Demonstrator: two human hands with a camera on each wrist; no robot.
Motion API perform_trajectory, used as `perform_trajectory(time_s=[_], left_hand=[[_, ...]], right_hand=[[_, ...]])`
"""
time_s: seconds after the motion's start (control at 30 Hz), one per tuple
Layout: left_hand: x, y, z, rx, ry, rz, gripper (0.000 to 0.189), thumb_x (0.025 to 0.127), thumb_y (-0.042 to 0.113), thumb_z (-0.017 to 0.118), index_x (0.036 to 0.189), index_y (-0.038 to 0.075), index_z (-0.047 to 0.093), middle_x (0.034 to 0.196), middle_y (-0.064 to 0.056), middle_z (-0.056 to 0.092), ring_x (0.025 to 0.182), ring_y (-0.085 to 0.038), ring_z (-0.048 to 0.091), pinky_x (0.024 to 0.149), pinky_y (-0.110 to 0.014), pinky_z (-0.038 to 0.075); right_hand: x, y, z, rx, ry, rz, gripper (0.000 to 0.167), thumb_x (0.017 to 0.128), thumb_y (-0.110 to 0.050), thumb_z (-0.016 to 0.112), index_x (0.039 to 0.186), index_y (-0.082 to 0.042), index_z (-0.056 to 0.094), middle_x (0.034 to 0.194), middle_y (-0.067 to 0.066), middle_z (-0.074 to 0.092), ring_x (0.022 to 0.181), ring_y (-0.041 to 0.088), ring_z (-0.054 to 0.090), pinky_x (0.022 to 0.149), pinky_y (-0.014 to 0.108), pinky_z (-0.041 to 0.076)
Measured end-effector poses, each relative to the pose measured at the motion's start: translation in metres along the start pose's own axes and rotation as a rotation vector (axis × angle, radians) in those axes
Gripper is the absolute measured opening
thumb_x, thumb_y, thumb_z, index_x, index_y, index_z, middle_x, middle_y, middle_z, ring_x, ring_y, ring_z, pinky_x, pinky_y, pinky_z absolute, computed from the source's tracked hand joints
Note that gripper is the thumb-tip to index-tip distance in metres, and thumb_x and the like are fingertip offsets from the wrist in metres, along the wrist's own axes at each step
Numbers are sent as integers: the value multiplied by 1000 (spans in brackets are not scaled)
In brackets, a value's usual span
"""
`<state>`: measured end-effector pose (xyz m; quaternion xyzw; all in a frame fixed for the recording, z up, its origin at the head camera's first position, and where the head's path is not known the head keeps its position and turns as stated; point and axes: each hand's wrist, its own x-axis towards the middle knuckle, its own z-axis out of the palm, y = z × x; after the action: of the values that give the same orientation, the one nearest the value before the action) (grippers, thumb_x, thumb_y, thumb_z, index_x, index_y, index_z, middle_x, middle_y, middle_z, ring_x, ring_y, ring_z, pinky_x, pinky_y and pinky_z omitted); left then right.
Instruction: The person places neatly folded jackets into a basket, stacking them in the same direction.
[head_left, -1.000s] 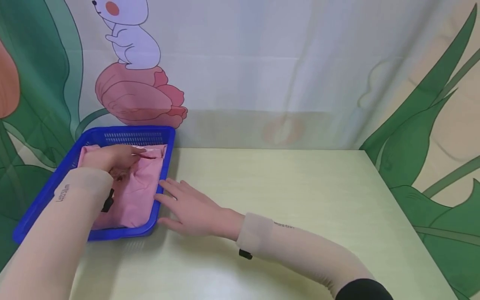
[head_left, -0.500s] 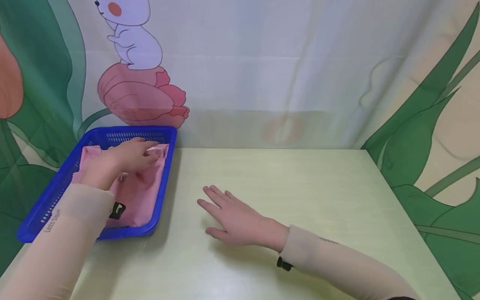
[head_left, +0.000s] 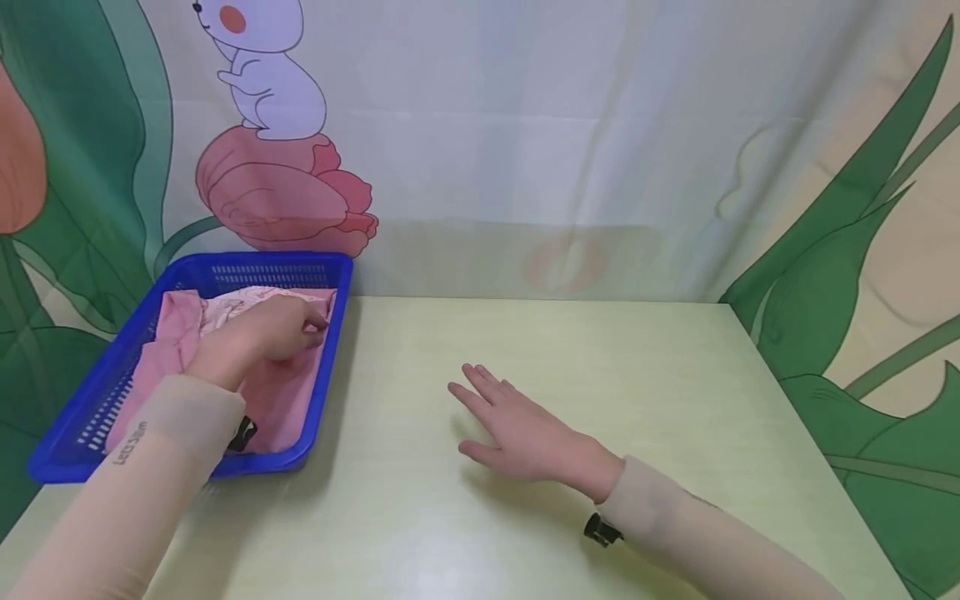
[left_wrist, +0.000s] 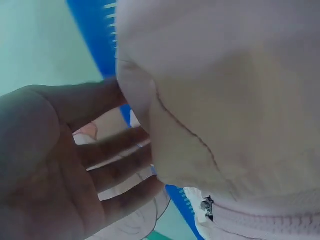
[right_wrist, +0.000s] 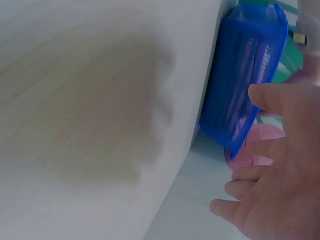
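My left hand (head_left: 273, 329) reaches inside the blue plastic basket (head_left: 340, 333) and pinches the edge of a pink zippered garment (head_left: 288, 408) near the basket's far right side. In the left wrist view the pink cloth (left_wrist: 215, 100) fills the right half, its edge at the thumb and fingertips, which it partly hides. A zipper (left_wrist: 270, 220) with a metal pull shows at the lower right. White-and-pink patterned fabric (head_left: 228, 307) lies behind the hand. My right hand (head_left: 521, 429) hovers above the table with its fingers spread, holding nothing.
Against the patterned curtain (head_left: 487, 150) at the back stands the basket, at the left of the pale table (head_left: 600, 375). The table's right edge slants down toward the lower right. A small black camera (head_left: 602, 529) sits under the right wrist.
My right hand has left the basket's right rim and moved right over the table. The left hand has shifted right within the basket, uncovering more patterned fabric behind it.
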<state>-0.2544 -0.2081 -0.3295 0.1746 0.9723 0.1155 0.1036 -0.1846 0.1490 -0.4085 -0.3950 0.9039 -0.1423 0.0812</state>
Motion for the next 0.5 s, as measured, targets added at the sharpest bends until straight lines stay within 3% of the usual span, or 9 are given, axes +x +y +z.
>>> perform_trajectory(time_s=[0.1, 0.2, 0.5], left_hand=[[-4, 4, -1, 29, 36, -10, 37, 102, 7, 55, 134, -11, 60, 130, -35, 59, 118, -50, 55, 102, -59, 47], [-8, 15, -3, 33, 69, 6, 43, 105, 9, 50, 141, -13, 52, 143, -40, 45, 135, -56, 41, 110, -65, 33], [-25, 70, -10, -60, 86, 133, 50, 108, 15, 44, 151, -10, 40, 157, -37, 27, 146, -52, 25, 118, -61, 22]], right_hand=[[-6, 8, -4, 36, 26, 42, 75, 106, -40, 56, 164, -11, 21, 171, 13, 9, 156, 26, 6, 123, 44, 15], [-11, 14, -9, 79, 59, 72, 75, 105, -38, 58, 164, -8, 23, 170, 16, 12, 156, 29, 9, 123, 47, 17], [-19, 29, -20, 112, 123, 154, 77, 105, -37, 59, 163, -5, 21, 169, 17, 13, 156, 31, 9, 123, 50, 17]])
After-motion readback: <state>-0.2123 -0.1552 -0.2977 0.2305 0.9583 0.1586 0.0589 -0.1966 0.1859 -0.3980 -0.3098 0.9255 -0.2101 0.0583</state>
